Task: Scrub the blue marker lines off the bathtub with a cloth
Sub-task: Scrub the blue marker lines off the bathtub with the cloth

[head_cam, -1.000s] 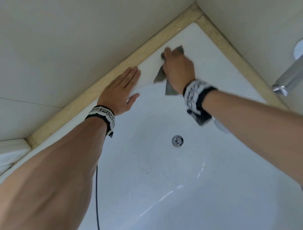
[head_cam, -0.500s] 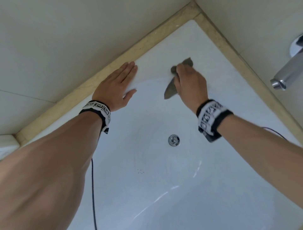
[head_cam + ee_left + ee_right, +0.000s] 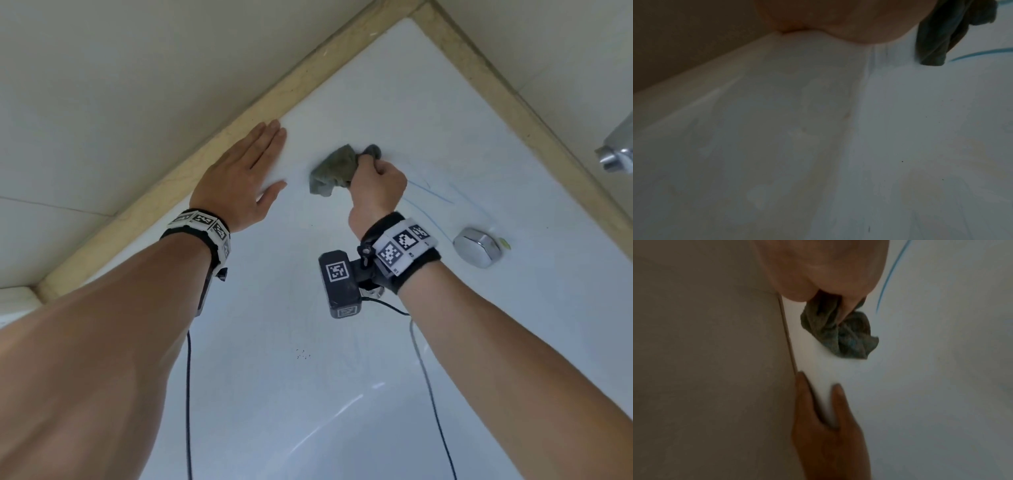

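My right hand grips a bunched grey cloth against the white bathtub wall near the rim. In the right wrist view the cloth is crumpled under my curled fingers. Thin blue marker lines run just right of that hand, toward the chrome knob; one blue line also shows in the right wrist view, another blue line in the left wrist view beside the cloth. My left hand lies flat with straight fingers on the tub rim, left of the cloth.
A tan stone border frames the tub against beige wall tiles. A chrome knob sits on the tub wall at right, and a chrome spout juts in from the right edge. Black cables hang from both wrists.
My right hand has gone from pressing the cloth flat to gripping it bunched, and has shifted left off the blue lines, which now show. The left hand stays on the rim.
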